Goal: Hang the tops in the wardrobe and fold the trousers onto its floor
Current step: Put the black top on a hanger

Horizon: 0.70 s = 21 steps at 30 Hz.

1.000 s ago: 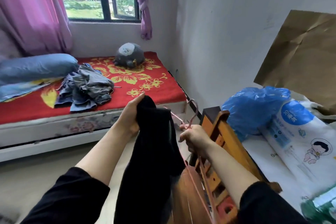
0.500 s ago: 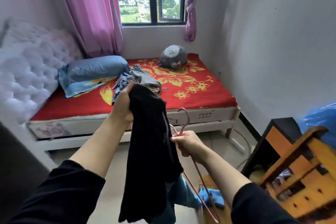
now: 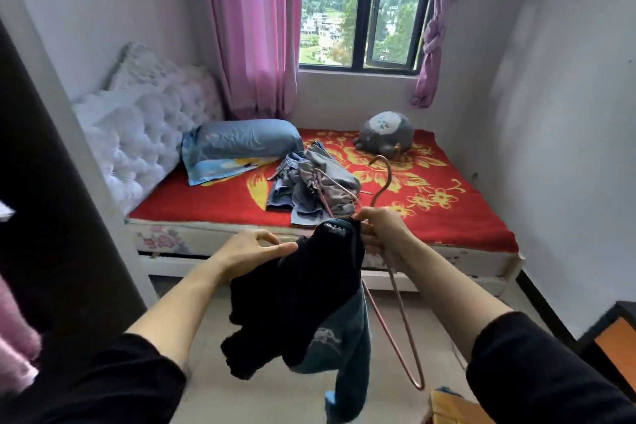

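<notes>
While we face the bed (image 3: 206,206), our right hand (image 3: 382,231) is curled round the neck of one pink wire hanger (image 3: 389,177) and pinches the collar of one black top (image 3: 303,293) against it. That collar sits at the hand's nine o'clock, touching the fingers, and the top's body sags away toward seven o'clock. Our left hand (image 3: 247,248), at nine o'clock from the collar, pinches the top's edge between thumb and fingertips. One teal garment (image 3: 347,348) hangs under the black top at six o'clock; we cannot tell what holds it. The hanger's hook points to twelve o'clock and its long loop drops toward five. On the bed we count one heap of grey and blue clothes (image 3: 309,189) at twelve o'clock from our hands, one blue pillow (image 3: 241,139) at eleven and one grey plush toy (image 3: 385,131) at one. Two pink curtains (image 3: 254,45) flank one window (image 3: 361,10).
</notes>
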### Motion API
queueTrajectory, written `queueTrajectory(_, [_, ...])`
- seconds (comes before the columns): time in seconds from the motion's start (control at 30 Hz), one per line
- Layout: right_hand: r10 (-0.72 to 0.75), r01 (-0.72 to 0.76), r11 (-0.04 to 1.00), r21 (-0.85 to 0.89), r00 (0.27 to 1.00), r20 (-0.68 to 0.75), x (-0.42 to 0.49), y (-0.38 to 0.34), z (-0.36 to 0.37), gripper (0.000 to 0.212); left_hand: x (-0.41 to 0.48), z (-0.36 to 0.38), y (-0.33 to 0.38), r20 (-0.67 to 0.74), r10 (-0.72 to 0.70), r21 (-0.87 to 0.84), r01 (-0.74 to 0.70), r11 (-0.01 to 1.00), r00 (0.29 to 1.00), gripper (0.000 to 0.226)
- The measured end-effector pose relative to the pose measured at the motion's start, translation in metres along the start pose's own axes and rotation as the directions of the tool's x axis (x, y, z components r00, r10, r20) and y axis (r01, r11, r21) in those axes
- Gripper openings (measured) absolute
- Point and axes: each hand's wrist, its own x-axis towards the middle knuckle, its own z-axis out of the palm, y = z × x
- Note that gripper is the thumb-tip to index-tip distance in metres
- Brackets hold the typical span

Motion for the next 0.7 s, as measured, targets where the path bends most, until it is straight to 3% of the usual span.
queueTrajectory(0.07, [-0.002, 0.003, 1.0, -0.019, 1.0, 0.031, 0.007, -0.005, 0.016, 0.027, 0.007, 0.006, -0.005, 0.08, -0.062, 0.092, 0.055, 0.994, 0.995, 0.076])
queueTrajectory(0.17, [0.009, -0.006, 0.999, -0.051, 0.997, 0.072, 0.023, -0.004, 0.032, 0.032, 0.02, 0.031, -0.015, 0.124, -0.122, 0.041, 0.117, 0.992, 0.985, 0.047])
queueTrajectory(0.23, [0.016, -0.009, 0.996, -0.085, 0.997, 0.081, 0.036, -0.001, 0.036, 0.033, 0.031, 0.048, -0.021, 0.094, -0.138, -0.05, 0.143, 0.988, 0.986, 0.03])
queueTrajectory(0.33, [0.005, 0.007, 0.983, -0.182, 0.998, 0.068, 0.058, 0.004, 0.03, 0.033, 0.048, 0.061, -0.023, -0.006, -0.227, -0.179, 0.222, 0.959, 0.974, 0.029])
queueTrajectory(0.57, [-0.036, 0.05, 0.919, -0.39, 0.998, 0.043, 0.124, 0.004, -0.009, 0.032, 0.09, 0.056, 0.0, -0.114, -0.353, -0.607, 0.216, 0.765, 0.929, 0.033])
queueTrajectory(0.63, [-0.05, 0.059, 0.9, -0.433, 0.998, 0.033, 0.145, 0.004, -0.014, 0.031, 0.096, 0.05, 0.015, -0.045, -0.384, -0.751, 0.222, 0.622, 0.922, 0.031])
queueTrajectory(0.7, [-0.059, 0.066, 0.887, -0.458, 0.998, 0.03, 0.165, 0.004, -0.017, 0.029, 0.1, 0.041, 0.028, 0.033, -0.299, -0.806, 0.203, 0.557, 0.954, 0.033])
